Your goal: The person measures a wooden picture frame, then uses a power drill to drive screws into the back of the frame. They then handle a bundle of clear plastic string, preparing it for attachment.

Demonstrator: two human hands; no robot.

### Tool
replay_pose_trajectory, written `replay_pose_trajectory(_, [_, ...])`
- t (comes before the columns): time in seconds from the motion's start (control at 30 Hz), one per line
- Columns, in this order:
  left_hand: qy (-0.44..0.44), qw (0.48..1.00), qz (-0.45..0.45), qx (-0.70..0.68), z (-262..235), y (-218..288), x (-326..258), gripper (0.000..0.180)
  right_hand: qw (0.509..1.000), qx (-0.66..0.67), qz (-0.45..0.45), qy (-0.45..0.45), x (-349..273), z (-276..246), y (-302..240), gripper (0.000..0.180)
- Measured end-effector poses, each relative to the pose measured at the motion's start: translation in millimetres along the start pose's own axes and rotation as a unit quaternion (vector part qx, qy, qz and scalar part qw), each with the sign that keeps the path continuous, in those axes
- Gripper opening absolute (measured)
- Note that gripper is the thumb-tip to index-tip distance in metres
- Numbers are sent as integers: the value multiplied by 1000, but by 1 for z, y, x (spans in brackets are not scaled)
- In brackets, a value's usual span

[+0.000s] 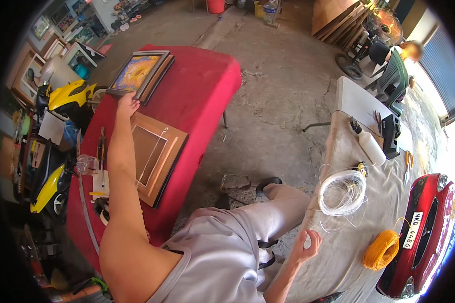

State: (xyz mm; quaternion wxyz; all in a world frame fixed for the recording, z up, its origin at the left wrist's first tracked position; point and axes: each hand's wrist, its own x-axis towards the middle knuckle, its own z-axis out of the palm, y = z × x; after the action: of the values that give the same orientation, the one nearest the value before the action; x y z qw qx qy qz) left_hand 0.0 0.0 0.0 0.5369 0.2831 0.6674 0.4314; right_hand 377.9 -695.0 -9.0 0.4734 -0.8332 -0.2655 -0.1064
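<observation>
Our left hand (127,103) is stretched far out over the red table (207,81), fingers spread and resting on the near edge of the framed picture (136,73), which sits on a small stack at the table's far end. The grip looks loose, a flat touch on the frame rather than a closed hold. Our right hand (308,243) hangs free beside our knee, fingers loosely curled with thumb and forefinger close together; whether something thin is pinched there we cannot tell.

We judge the step in hand to be reaching for the framed picture. A firm hold would call for closing the fingers round the frame's edge and lifting it clear of the stack beneath.

Between us and that picture lies a wooden frame back (156,154), face down, with a thin wire across it; our forearm passes just over its left side. Left of it on the red table lie small tools (101,146), too small to name. On our right, a cloth-covered table (349,242) carries a white wire coil (341,192), an orange coil (381,250) and a white bottle (369,144), well apart from the left hand's work. A red car (424,227) stands beyond.
</observation>
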Motion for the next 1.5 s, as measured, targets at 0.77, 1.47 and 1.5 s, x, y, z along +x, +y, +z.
replay_pose_trajectory(0.77, [-334, 851, 371, -163, 4, 45, -150, 51, 982, -9, 110, 156, -38, -54, -34, 9])
replay_pose_trajectory(1.47, [-676, 4, 736, 38, 217, -138, -605, 7, 737, 508, 267, 357, -57, -174, -71, 64])
replay_pose_trajectory(1.5, [-676, 3, 737, 7, 221, -157, -611, 7, 762, 450, 292, 363, -72, -170, -62, 66])
